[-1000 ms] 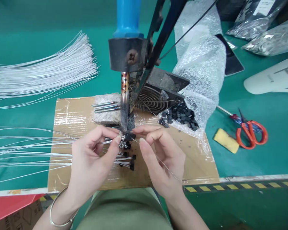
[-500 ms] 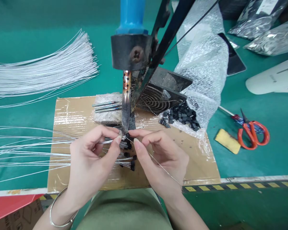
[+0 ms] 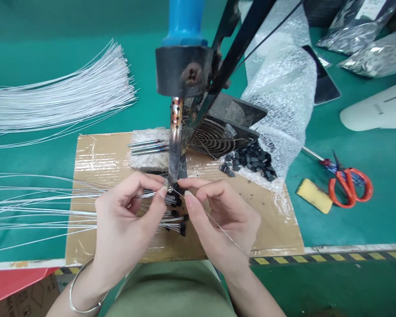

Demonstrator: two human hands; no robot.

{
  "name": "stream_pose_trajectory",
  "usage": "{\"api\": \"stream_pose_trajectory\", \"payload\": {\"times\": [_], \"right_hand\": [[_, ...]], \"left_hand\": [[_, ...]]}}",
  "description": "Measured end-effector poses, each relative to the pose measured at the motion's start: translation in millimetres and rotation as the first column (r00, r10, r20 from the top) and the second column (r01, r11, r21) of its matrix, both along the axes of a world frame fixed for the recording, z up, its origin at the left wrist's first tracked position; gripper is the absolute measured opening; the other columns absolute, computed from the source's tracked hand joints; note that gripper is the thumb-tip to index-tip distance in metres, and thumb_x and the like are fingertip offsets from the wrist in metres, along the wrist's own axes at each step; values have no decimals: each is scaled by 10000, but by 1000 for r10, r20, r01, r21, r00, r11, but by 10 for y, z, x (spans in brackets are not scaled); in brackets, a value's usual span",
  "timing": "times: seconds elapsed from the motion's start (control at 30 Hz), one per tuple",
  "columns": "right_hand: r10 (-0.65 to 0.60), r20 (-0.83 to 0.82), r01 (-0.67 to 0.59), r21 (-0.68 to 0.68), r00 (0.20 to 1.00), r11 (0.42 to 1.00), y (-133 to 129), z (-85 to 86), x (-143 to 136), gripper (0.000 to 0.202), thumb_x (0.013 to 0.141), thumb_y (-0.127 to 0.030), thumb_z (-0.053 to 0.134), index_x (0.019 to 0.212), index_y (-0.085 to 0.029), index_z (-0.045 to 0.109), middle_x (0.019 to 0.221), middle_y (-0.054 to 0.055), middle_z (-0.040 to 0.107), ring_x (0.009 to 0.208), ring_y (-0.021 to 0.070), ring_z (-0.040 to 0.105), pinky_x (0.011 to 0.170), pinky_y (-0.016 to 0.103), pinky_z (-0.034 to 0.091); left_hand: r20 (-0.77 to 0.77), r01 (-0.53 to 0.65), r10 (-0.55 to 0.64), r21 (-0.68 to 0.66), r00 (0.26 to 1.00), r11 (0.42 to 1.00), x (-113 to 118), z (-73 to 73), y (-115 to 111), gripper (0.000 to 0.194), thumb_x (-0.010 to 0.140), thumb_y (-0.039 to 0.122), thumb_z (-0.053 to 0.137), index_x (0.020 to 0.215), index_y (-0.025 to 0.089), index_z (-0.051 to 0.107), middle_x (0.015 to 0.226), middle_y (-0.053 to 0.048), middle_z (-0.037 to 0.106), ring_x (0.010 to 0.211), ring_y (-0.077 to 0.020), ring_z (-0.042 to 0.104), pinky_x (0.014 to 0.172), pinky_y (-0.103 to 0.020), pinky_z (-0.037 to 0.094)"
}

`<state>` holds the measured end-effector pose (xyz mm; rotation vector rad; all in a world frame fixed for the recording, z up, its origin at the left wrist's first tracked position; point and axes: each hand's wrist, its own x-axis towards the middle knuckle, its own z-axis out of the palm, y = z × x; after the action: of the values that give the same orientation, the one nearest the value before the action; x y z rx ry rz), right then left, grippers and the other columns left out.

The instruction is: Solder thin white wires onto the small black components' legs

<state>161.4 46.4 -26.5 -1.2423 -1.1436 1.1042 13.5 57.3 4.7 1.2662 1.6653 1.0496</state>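
Over at the right, orange-handled scissors (image 3: pixel 349 187) lie across a screwdriver (image 3: pixel 313 154), below a white cup (image 3: pixel 376 108) on its side. Clear bags (image 3: pixel 379 55) crowd the upper right; at lower left, I see something red (image 3: pixel 16 281) above a cardboard box (image 3: pixel 36 297).

Thin silver-toned bangle (image 3: pixel 73 290) worn at the left wrist, rounded in section, with a small raised joint or knob on its lower side. Left hand (image 3: pixel 128 220) and right hand (image 3: pixel 229 220) ungloved, forearms bare as far as the view shows, fingernails short. Garment (image 3: pixel 174 290) over the body muted sage green, plain and softly creased, its cut too cropped to tell.
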Motion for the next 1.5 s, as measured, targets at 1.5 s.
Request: {"api": "stream_pose_trajectory", "payload": {"times": [1.5], "right_hand": [[-25,-43,26,23,999,999,-15,-19,-37,167,949,-127,719,850,-241,647,1083,30,829,993,195,787,916,349,598]], "left_hand": [[55,4,-7,52,998,999,-13,-20,31,150,829,72,764,787,215,752,862,17,782,789,-108,728,661,-155,557]]}}
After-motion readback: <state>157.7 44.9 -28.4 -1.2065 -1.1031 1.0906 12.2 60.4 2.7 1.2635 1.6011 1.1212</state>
